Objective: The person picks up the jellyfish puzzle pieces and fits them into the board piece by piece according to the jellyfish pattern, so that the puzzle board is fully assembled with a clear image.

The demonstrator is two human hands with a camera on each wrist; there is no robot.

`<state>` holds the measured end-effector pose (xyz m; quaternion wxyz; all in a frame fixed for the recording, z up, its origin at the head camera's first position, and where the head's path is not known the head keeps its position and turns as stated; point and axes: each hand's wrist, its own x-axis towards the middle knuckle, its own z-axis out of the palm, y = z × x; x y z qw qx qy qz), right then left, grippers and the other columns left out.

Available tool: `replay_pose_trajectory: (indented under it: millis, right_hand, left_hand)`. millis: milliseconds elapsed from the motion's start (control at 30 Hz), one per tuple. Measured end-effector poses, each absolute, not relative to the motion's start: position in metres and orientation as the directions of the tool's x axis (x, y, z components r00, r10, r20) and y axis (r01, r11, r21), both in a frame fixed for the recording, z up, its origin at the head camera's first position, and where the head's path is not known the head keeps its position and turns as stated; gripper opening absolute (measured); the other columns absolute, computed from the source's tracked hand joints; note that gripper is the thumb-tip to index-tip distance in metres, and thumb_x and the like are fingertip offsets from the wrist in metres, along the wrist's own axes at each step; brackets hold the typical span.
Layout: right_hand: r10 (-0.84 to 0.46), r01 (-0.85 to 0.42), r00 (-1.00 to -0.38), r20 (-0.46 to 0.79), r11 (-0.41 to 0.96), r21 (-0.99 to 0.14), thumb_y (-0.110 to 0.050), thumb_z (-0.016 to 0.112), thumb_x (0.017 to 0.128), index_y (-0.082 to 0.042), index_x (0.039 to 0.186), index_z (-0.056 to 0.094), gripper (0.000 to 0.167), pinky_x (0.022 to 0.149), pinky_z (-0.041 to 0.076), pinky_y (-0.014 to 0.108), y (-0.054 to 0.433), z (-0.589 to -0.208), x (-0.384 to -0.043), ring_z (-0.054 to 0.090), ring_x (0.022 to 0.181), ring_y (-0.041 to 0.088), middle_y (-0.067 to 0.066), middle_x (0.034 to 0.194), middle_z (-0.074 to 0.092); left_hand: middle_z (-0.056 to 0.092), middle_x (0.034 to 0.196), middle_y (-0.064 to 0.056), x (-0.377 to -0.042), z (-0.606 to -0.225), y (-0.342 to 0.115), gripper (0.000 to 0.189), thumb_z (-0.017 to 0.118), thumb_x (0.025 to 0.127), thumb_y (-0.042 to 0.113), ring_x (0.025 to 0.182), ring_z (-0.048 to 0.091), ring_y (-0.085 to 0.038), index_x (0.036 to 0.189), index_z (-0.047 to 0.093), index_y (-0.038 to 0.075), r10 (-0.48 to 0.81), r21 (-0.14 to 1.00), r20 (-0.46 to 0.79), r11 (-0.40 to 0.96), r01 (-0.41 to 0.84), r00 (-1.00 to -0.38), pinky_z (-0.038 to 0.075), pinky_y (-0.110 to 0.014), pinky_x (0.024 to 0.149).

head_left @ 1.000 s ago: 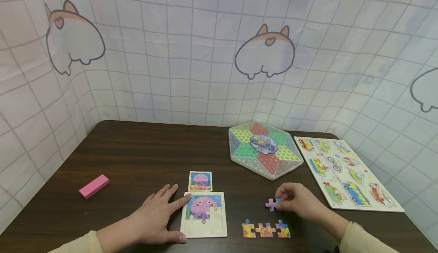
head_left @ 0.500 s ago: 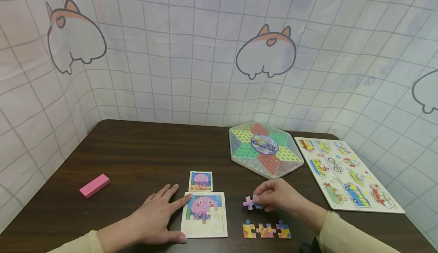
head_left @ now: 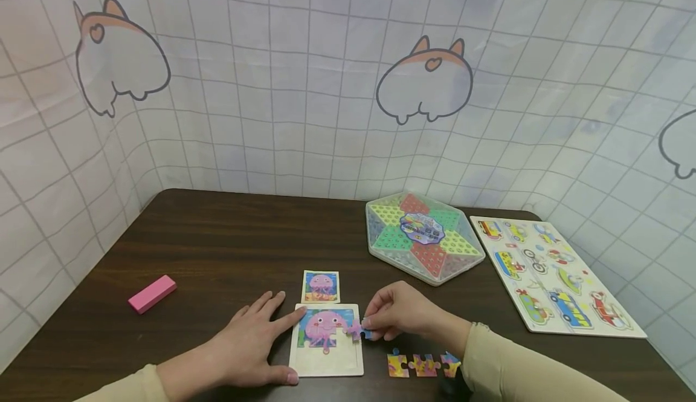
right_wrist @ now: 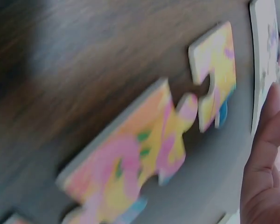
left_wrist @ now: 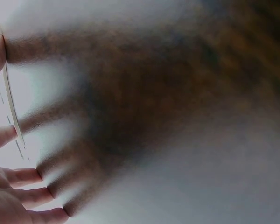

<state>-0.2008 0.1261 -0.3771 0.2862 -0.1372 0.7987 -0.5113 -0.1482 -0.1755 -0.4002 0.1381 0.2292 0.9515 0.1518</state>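
Note:
A square wooden puzzle tray (head_left: 326,366) lies before me, its upper part filled with a pink jellyfish picture. My left hand (head_left: 247,341) rests with spread fingers at the tray's left side; index fingertip and thumb touch its edge. My right hand (head_left: 405,311) pinches a pink-and-blue puzzle piece (head_left: 356,329) over the tray's right rim. In the right wrist view that hand (right_wrist: 266,172) shows at the right edge, the pinched piece not clearly visible. Fingertips of the left hand (left_wrist: 23,196) appear in the left wrist view; the rest there is blurred.
Three yellow-pink puzzle pieces (head_left: 425,366) lie in a row below the right hand. Above the tray sits a small jellyfish card (head_left: 321,287). A pink block (head_left: 152,294) is at left, a hexagonal checkers box (head_left: 424,239) behind, and a vehicle puzzle board (head_left: 560,275) at right.
My right hand has carried the pinched puzzle piece leftward, from above the loose pieces to the tray's right rim. The left hand has stayed in place.

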Motion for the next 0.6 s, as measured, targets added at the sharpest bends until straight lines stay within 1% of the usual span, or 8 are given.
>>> replay_pose_trajectory:
  millis: [133,233,400,600]
  right_hand:
    - [-0.530,0.070,-0.782,-0.329,0.449,-0.891,-0.006,0.075,0.091,0.005,0.093,0.072,0.012,0.056,0.055,0.021,0.115,-0.380,-0.199,0.070,0.062,0.007,0.008,0.073,0.076]
    - [-0.531,0.064,-0.781,-0.330,0.457,-0.887,-0.006,0.075,0.092,0.005,0.092,0.073,0.012,0.056,0.056,0.022,0.109,-0.381,-0.198,0.070,0.062,0.007,0.010,0.074,0.076]
    - [-0.503,0.047,-0.796,-0.337,0.504,-0.862,-0.007,0.076,0.091,0.003,0.089,0.075,0.010,0.057,0.057,0.025,0.101,-0.380,-0.197,0.071,0.062,0.008,0.012,0.074,0.076]
    - [-0.455,0.025,-0.815,-0.360,0.592,-0.806,-0.006,0.080,0.087,0.000,0.080,0.076,0.010,0.057,0.059,0.028,0.091,-0.376,-0.198,0.069,0.057,0.009,0.010,0.066,0.074]
  left_hand:
    - [0.031,0.163,-0.024,-0.148,-0.400,-0.175,0.100,0.075,0.076,0.072,0.150,0.028,-0.051,0.158,0.041,0.025,0.480,0.353,-0.193,0.848,0.396,-0.856,0.033,-0.077,0.107]
    - [0.032,0.163,-0.024,-0.148,-0.400,-0.174,0.100,0.075,0.076,0.072,0.150,0.028,-0.051,0.158,0.041,0.025,0.477,0.354,-0.196,0.849,0.392,-0.857,0.033,-0.077,0.107]
    - [0.031,0.164,-0.024,-0.149,-0.400,-0.175,0.100,0.075,0.076,0.072,0.151,0.028,-0.051,0.158,0.041,0.025,0.470,0.357,-0.202,0.852,0.383,-0.859,0.032,-0.077,0.107]
    - [0.031,0.164,-0.024,-0.148,-0.400,-0.176,0.100,0.075,0.076,0.072,0.151,0.028,-0.051,0.158,0.041,0.026,0.469,0.357,-0.201,0.853,0.382,-0.860,0.033,-0.076,0.107]
